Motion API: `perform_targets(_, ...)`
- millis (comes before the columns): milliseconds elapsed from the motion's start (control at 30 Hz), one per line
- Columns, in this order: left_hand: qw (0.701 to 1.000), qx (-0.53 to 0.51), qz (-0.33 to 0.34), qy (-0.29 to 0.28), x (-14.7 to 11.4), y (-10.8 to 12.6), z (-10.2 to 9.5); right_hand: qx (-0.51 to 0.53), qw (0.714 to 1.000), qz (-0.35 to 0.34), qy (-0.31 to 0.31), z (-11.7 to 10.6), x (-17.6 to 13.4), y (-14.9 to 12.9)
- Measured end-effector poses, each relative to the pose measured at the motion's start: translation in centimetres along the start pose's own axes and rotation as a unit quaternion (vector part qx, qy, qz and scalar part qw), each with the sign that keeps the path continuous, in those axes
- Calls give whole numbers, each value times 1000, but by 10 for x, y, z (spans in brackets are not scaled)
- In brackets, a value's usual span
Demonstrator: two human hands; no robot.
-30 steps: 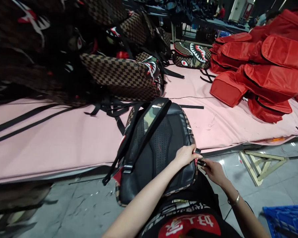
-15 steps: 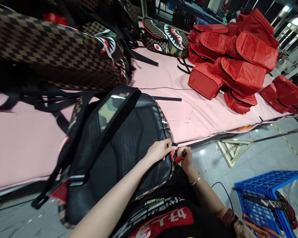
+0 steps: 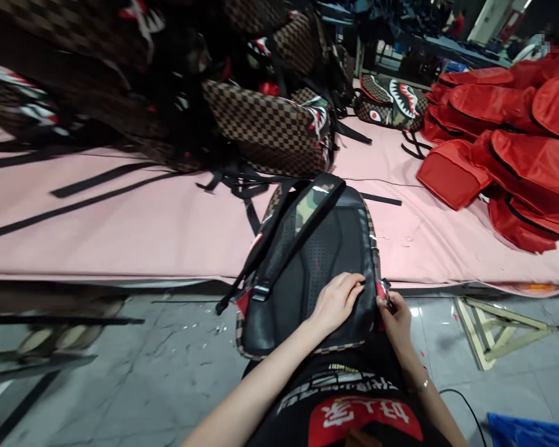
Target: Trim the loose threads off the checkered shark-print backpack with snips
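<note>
Nearest, black clothing [image 3: 349, 391] of person. Right hand [image 3: 397, 320], with bracelet [image 3: 425, 385] on wrist, is at right side edge of backpack [image 3: 323, 248]; fingers closed on small dark thing [image 3: 390, 303], kind not clear. Left hand [image 3: 339, 303] rests on backpack, fingers slightly apart. Backpack lies back side up, lower end near clothing, upper part on pink table [image 3: 168, 242]. Farther: checkered bags [image 3: 270, 127] left, red bags [image 3: 466, 174] right, shark-mouth bag [image 3: 377, 112] between.

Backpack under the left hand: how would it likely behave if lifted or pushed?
The backpack probably keeps its shape: its back panel lies smooth and looks padded. The shoulder straps would likely flop, since they bend loosely across it. Pushed further out, it might tip, as its lower end reaches past the table edge.
</note>
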State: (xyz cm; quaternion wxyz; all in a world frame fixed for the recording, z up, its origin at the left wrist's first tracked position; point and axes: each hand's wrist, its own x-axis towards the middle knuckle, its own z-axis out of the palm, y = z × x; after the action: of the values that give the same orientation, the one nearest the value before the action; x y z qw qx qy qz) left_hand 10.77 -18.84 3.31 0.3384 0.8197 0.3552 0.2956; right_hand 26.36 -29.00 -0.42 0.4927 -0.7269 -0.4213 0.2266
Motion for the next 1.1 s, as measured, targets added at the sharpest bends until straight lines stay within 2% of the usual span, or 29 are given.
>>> perform_targets(67, 988, 79, 14, 131, -23, -18, -25, 21, 1000, 11, -10, 2, 1, -1)
perform_targets(133, 952, 197, -61, 225, -42, -41, -52, 35, 999, 17, -11, 3, 4, -5)
perform_targets(167, 935, 242, -109, 234, -49, -52, -65, 39, 999, 20, -7, 4, 7, -6)
perform_targets(200, 926, 268, -151, 221, -54, -64, -77, 46, 999, 22, -1, 4, 10, -8)
perform_targets(300, 931, 233, -217, 181, -59, -95, -113, 96, 994, 55, 5, 6, 21, -12)
perform_targets(367, 924, 191, -240, 230, -56, -108, -136, 172, 979, 110, 16, 7, 27, -14)
perform_targets(433, 908, 171, -249, 290, -52, -117, -156, 265, 949, 166, 39, 7, 33, -14)
perform_targets(500, 903, 161, -230, 325, -48, -122, -169, 340, 916, 206, 53, 5, 37, -13)
perform_targets(667, 906, 150, -167, 358, -46, -139, -172, 453, 835, 308, 49, -4, 55, -16)
perform_targets(733, 908, 140, -167, 358, -48, -146, -169, 468, 819, 327, 56, -10, 68, -22)
perform_targets(867, 916, 124, -155, 348, -55, -147, -166, 427, 852, 276, 121, -35, 99, -38)
perform_targets(1100, 932, 118, -118, 322, -65, -133, -154, 404, 860, 196, 241, -108, 138, -48)
